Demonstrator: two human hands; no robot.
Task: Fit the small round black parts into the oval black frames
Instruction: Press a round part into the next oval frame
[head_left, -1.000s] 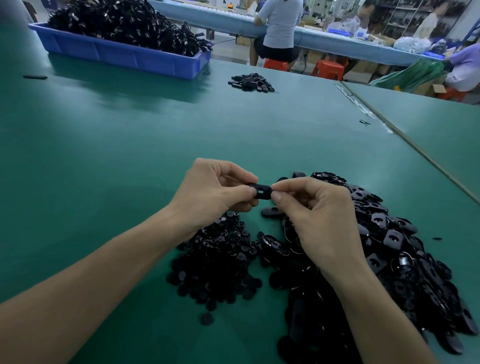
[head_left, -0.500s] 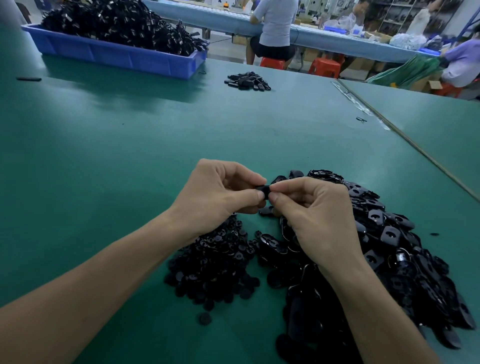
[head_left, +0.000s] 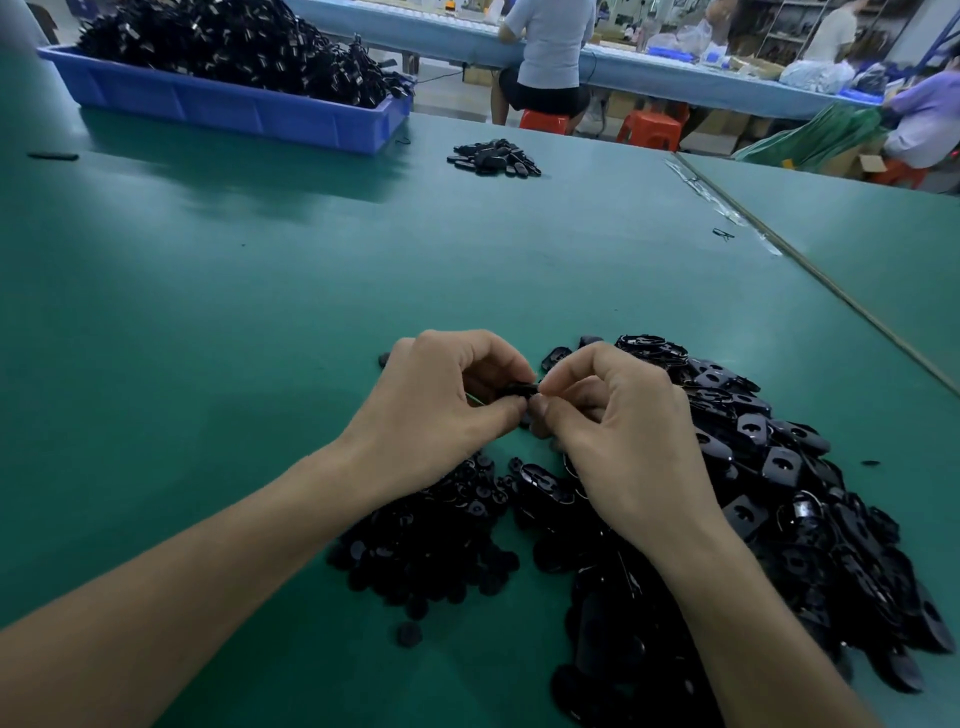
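Head view: both hands meet above the green table (head_left: 260, 312), near its front edge. Left hand (head_left: 436, 410): fingers curled, thumb and forefinger pinching one end of a small black piece (head_left: 517, 389). Right hand (head_left: 618, 431): fingers curled likewise, thumb and forefinger pinching the other end of the same piece. The piece is held between the two sets of fingertips, clear of the table surface; most of it is hidden by the fingers, so whether a round part sits in it cannot be determined. Pile of small round parts (head_left: 426, 545): lies on the table beneath the left wrist and forearm, with one loose round part (head_left: 409, 635) just beside its near edge. Heap of oval black frames (head_left: 779, 493): lies to the right of the round parts, beneath and beyond the right hand and forearm; the two heaps touch at the centre. Far pile (head_left: 493, 158): a small group of black pieces, well apart from the hands, towards the far edge of the table. Blue tray (head_left: 234, 111): stands at the far left of the table, heaped with black items. Beyond the table, a seated person (head_left: 548, 47) faces a second bench from an orange stool (head_left: 543, 122).
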